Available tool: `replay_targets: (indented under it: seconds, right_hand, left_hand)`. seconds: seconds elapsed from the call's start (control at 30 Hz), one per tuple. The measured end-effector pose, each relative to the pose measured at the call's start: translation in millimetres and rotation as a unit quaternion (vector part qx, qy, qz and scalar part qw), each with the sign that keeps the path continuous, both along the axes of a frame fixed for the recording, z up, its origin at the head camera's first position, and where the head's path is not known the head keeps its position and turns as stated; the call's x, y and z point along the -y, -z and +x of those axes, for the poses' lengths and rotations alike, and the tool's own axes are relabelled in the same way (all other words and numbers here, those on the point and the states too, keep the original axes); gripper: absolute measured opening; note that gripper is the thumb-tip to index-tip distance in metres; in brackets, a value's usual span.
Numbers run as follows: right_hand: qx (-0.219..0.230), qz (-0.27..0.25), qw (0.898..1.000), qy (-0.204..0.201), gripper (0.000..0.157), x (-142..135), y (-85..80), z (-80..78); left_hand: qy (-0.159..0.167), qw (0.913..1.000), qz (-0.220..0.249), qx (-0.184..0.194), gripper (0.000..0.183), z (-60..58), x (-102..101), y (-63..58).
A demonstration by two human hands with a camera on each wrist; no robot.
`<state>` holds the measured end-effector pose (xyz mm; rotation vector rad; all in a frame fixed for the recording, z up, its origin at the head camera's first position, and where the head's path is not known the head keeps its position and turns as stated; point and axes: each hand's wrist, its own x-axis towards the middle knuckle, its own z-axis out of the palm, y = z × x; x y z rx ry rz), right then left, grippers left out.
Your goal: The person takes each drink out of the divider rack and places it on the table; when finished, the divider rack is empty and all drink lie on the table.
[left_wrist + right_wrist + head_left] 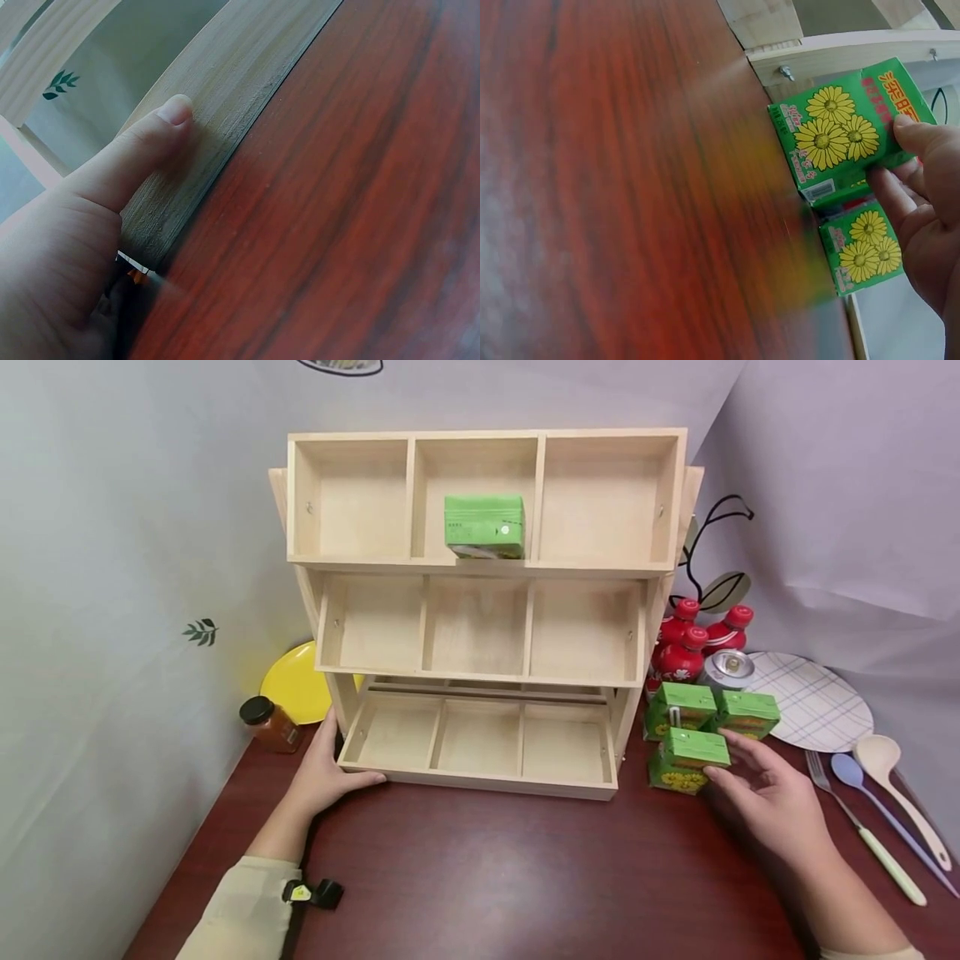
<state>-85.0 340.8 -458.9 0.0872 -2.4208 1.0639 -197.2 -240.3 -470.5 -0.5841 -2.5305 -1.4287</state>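
Observation:
My right hand [776, 793] pinches a green drink carton [686, 762] with yellow flowers on its front, thumb on one side and fingers on the other. In the right wrist view this carton [840, 124] stands at the table's surface, beside the rack. Two more green cartons [684, 700] stand just behind it. My left hand [321, 777] grips the lower left corner of a three-tier wooden rack [487, 781]; its thumb lies along the front board [202, 112], and the other fingers are mostly hidden at the side. Another green carton [483, 522] lies in the top tier's middle compartment.
Red-capped bottles [682, 656] and a can [727, 670] stand right of the rack. A checked plate [817, 702], a fork [862, 827], a blue spoon [851, 770] and a ladle [877, 752] lie farther right. On the left are a jar [270, 725] and a yellow plate [296, 685].

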Motion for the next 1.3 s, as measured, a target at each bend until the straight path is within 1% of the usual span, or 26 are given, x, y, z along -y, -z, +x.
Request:
replay_targets:
  seconds: [0.13,0.23,0.33,0.43,0.53,0.57,0.63,0.7,0.73,0.77,0.83,0.87,0.97,1.07,1.1,1.2,1.23,1.3]
  right_hand:
    - [0.007,-0.001,1.000,0.000,0.057,-0.4,0.0,-0.5]
    - [0.010,-0.015,1.000,-0.013,0.058,-0.9,1.0,-1.5]
    - [0.007,-0.042,0.998,-0.035,0.060,-1.2,0.2,-3.6]
    - [-0.011,-0.097,0.993,-0.063,0.062,-0.3,-5.3,-5.2]
    - [-0.035,-0.158,0.983,-0.087,0.057,4.6,-18.4,-4.7]
    - [-0.047,-0.166,0.981,-0.090,0.054,7.4,-24.7,-3.9]
    - [-0.071,-0.159,0.980,-0.096,0.048,13.7,-37.8,-3.1]
    - [-0.098,-0.131,0.982,-0.091,0.043,20.1,-51.2,-2.8]
    - [-0.113,-0.123,0.982,-0.092,0.041,22.7,-57.4,-3.1]
    - [-0.128,-0.126,0.978,-0.102,0.041,24.1,-62.3,-4.1]
    - [-0.152,-0.154,0.967,-0.132,0.040,26.0,-69.8,-7.4]
    - [-0.163,-0.184,0.956,-0.157,0.040,26.2,-72.1,-9.8]
    - [-0.179,-0.286,0.909,-0.243,0.040,25.7,-78.0,-18.7]
    - [-0.186,-0.346,0.868,-0.305,0.041,29.0,-88.1,-29.1]
    - [-0.187,-0.356,0.858,-0.319,0.042,31.2,-93.2,-32.3]
    - [-0.195,-0.358,0.846,-0.344,0.043,41.3,-111.6,-39.6]
    - [-0.198,-0.356,0.844,-0.350,0.044,45.0,-118.0,-41.1]
    - [-0.200,-0.345,0.845,-0.356,0.044,53.1,-130.3,-43.6]
  left_hand:
    - [0.001,1.0000,0.002,0.002,0.128,0.6,0.4,-0.6]
    - [-0.001,1.0000,0.000,0.003,0.128,0.9,0.6,-0.8]
    - [-0.001,1.0000,-0.002,0.000,0.129,0.9,0.5,-1.0]
    - [-0.002,1.0000,-0.003,-0.003,0.129,0.6,0.7,-1.1]
    - [-0.003,1.0000,-0.003,-0.005,0.129,0.1,1.3,-0.9]
    - [-0.004,1.0000,-0.004,-0.005,0.129,0.2,1.5,-0.8]
    - [-0.005,1.0000,-0.004,-0.005,0.129,0.3,1.9,-0.5]
    - [-0.005,1.0000,-0.004,-0.004,0.130,0.4,1.8,-0.4]
    - [-0.004,1.0000,-0.005,-0.005,0.130,0.5,1.8,-0.3]
    - [-0.004,1.0000,-0.005,-0.004,0.130,0.5,1.7,-0.2]
    - [-0.003,1.0000,-0.005,-0.002,0.130,0.7,1.6,-0.3]
    - [-0.003,1.0000,-0.005,-0.001,0.130,0.8,1.6,-0.6]
    - [-0.006,1.0000,-0.006,0.002,0.130,1.4,2.3,-0.8]
    - [-0.009,0.9999,-0.008,-0.001,0.130,1.7,3.5,-1.0]
    - [-0.010,0.9999,-0.009,-0.002,0.130,1.6,3.9,-0.9]
    - [-0.010,0.9999,-0.011,-0.004,0.130,1.0,4.2,-0.2]
    - [-0.009,0.9999,-0.011,-0.002,0.130,0.8,4.0,0.3]
    - [-0.010,0.9999,-0.013,0.001,0.130,0.7,3.6,1.5]
